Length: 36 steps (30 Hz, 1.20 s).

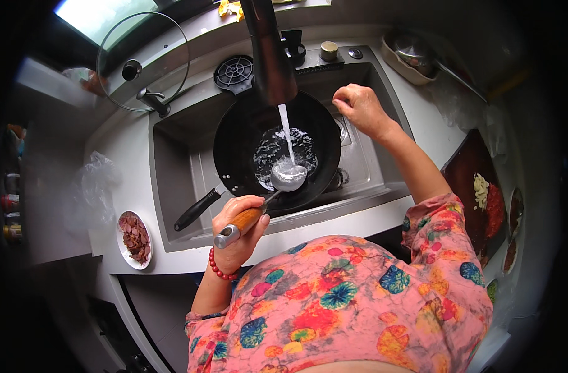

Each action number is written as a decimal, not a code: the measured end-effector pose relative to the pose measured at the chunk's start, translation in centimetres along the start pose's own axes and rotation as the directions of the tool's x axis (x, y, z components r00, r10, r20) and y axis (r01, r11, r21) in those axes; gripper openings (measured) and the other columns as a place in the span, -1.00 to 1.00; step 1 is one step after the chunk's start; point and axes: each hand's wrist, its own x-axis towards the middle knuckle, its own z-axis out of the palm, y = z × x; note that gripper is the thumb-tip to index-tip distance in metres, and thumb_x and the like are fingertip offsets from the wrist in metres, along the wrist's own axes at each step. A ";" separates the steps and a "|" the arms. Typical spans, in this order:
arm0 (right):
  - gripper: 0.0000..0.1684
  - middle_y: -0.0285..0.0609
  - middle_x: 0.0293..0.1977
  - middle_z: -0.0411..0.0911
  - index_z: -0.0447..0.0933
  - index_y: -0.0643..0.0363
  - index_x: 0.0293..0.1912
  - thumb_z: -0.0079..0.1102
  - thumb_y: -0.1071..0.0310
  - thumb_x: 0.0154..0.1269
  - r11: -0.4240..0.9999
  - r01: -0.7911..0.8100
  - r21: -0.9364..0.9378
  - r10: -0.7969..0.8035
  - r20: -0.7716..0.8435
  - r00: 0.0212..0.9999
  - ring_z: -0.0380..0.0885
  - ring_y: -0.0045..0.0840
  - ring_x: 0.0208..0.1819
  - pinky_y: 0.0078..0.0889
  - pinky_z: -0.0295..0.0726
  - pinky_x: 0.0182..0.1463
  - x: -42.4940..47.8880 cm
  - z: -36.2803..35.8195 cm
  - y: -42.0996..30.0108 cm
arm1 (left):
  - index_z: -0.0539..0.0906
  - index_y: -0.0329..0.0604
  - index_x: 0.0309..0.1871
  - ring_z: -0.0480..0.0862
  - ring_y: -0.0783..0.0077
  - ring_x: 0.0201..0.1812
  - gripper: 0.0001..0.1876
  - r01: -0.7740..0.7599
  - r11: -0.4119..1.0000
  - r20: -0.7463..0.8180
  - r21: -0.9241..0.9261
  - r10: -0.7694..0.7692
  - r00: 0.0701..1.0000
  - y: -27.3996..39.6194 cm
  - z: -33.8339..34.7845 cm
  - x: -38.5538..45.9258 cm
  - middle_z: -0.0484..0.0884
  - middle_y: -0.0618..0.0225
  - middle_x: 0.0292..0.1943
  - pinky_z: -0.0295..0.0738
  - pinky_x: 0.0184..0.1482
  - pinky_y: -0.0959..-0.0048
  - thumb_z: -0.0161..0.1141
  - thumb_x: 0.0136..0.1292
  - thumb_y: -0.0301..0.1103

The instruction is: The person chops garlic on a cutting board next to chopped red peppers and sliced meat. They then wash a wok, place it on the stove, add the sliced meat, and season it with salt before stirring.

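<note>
My left hand (241,224) grips the wooden handle of a metal ladle (288,178). The ladle's bowl sits low inside a black wok (232,135), under a stream of water (286,128) from the dark faucet (273,70). Water pools in the bottom of the wok, which stands in a grey sink (172,154) with its black handle pointing towards the lower left. Over the wok's right side, my right hand (362,108) is raised with its fingers curled in; nothing shows in it.
A glass lid (146,60) leans behind the sink's left corner, near a soap dispenser (154,101). Sliced meat fills a white plate (122,233) at left. A cutting board (466,172) at right bears chopped ingredients. A beige basin (396,60) holds a metal utensil.
</note>
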 end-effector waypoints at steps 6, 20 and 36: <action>-0.68 0.07 -0.10 0.47 0.45 0.12 -0.02 0.13 0.30 0.23 0.932 0.017 -0.361 -0.002 0.041 0.999 0.48 -0.05 -0.04 -0.08 0.49 0.04 7.3 2.6 7.7 | 0.60 -0.32 -0.19 0.64 0.34 -0.17 -0.75 0.054 0.997 -0.064 -0.046 -0.057 0.996 0.4 -0.9 -0.3 0.65 0.15 -0.19 0.51 -0.07 0.48 0.32 0.02 -0.60; -0.49 -0.02 -0.11 0.55 0.47 0.18 0.08 0.28 0.31 0.10 0.857 0.117 -0.502 0.087 0.365 0.927 0.48 -0.17 0.03 -0.22 0.47 0.11 17.2 4.2 14.2 | 0.60 -0.33 -0.15 0.60 0.32 -0.09 -0.72 0.124 0.992 -0.018 -0.015 -0.124 0.992 1.7 -1.9 -0.3 0.63 0.12 -0.12 0.45 0.02 0.43 0.35 0.03 -0.54; -0.49 -0.02 0.01 0.52 0.46 0.10 0.13 0.23 0.26 0.16 0.849 0.078 -0.522 0.096 0.299 0.950 0.46 -0.17 0.10 -0.22 0.45 0.16 17.0 5.3 13.1 | 0.58 -0.21 -0.33 0.61 0.28 -0.26 -0.70 0.028 0.974 -0.052 0.225 -0.016 0.999 3.9 -1.8 0.7 0.68 0.22 -0.26 0.48 -0.14 0.41 0.27 -0.18 -0.74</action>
